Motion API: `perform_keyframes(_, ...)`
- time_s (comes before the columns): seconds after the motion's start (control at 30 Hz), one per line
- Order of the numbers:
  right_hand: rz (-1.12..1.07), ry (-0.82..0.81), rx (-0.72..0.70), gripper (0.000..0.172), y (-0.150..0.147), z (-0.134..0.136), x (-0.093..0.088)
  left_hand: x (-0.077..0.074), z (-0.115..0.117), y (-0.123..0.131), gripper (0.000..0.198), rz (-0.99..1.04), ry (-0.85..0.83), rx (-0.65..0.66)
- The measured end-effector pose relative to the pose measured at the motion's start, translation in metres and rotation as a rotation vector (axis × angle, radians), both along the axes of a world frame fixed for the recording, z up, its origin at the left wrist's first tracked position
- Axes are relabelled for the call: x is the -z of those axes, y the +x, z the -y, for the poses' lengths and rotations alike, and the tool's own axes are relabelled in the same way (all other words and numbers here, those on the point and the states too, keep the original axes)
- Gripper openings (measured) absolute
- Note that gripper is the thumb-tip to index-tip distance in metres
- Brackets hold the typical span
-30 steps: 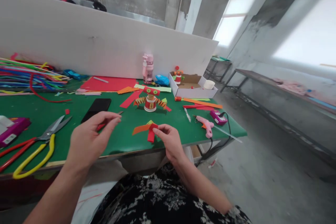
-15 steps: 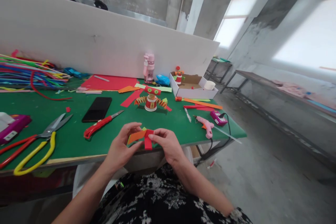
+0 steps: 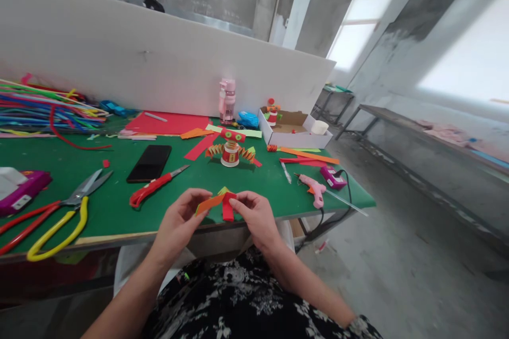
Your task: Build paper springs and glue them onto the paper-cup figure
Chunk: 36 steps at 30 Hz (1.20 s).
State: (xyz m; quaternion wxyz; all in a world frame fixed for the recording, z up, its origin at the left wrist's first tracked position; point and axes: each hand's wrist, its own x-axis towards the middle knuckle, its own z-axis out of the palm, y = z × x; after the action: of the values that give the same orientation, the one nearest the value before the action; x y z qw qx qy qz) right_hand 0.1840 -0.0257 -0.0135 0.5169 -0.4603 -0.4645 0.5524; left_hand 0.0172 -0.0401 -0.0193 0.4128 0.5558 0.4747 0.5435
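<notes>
Both my hands hold crossed paper strips (image 3: pixel 221 204) just above the near edge of the green table (image 3: pixel 119 212). My left hand (image 3: pixel 181 222) pinches the orange strip's left end. My right hand (image 3: pixel 258 216) pinches the red strip where it crosses the orange one; a bit of green paper shows behind. A small red craft knife (image 3: pixel 153 187) lies on the table to the left of my hands. A paper figure (image 3: pixel 231 149) with folded orange arms stands farther back in the middle.
Big yellow-handled scissors (image 3: pixel 59 220) lie at the near left, a black phone (image 3: pixel 149 163) beyond the knife. A pink glue gun (image 3: pixel 312 188) with its cord is at the right edge. A cardboard box (image 3: pixel 292 131), a pink bottle (image 3: pixel 227 100) and coloured pipe cleaners (image 3: pixel 43 114) sit at the back.
My left hand let go of the red craft knife, which now lies on the table, and came right to take the orange strip. My right hand kept the red strip.
</notes>
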Motion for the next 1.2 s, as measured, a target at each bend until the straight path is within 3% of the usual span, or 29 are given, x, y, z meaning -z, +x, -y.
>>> perform_keyframes(0.17, 0.153, 0.144, 0.067, 0.016, -0.002, 0.002, 0.005, -0.004, 0.005, 0.008, 0.025, -0.103, 0.050, -0.013)
perform_keyframes(0.33, 0.320, 0.289, 0.151, 0.012, -0.004, 0.005, 0.002, 0.004, 0.010, 0.018, 0.011, -0.383, 0.422, -0.232)
perform_keyframes(0.47, 0.092, 0.128, 0.058, 0.016, -0.005, 0.005, 0.004, 0.015, 0.010, 0.019, 0.016, -0.711, 0.733, -0.329)
perform_keyframes(0.57, -0.114, -0.013, 0.022, 0.025, -0.007, 0.004, 0.006, 0.019, 0.009, 0.020, 0.024, -0.866, 0.818, -0.326)
perform_keyframes(0.73, -0.214, -0.091, 0.019, 0.032, -0.007, 0.005, 0.003, 0.015, 0.008, 0.019, 0.029, -0.733, 0.714, -0.183)
perform_keyframes(0.87, -0.264, -0.133, -0.007, 0.045, -0.004, 0.004, -0.004, 0.014, 0.008, 0.017, 0.029, -0.740, 0.758, -0.177)
perform_keyframes(1.0, -0.125, -0.068, -0.056, 0.030, 0.002, 0.003, -0.003, 0.008, 0.011, 0.014, 0.026, -0.705, 0.772, -0.161)
perform_keyframes(1.2, -0.039, 0.117, -0.004, 0.019, 0.020, 0.007, 0.016, -0.001, 0.011, -0.009, 0.020, -0.313, 0.282, -0.287)
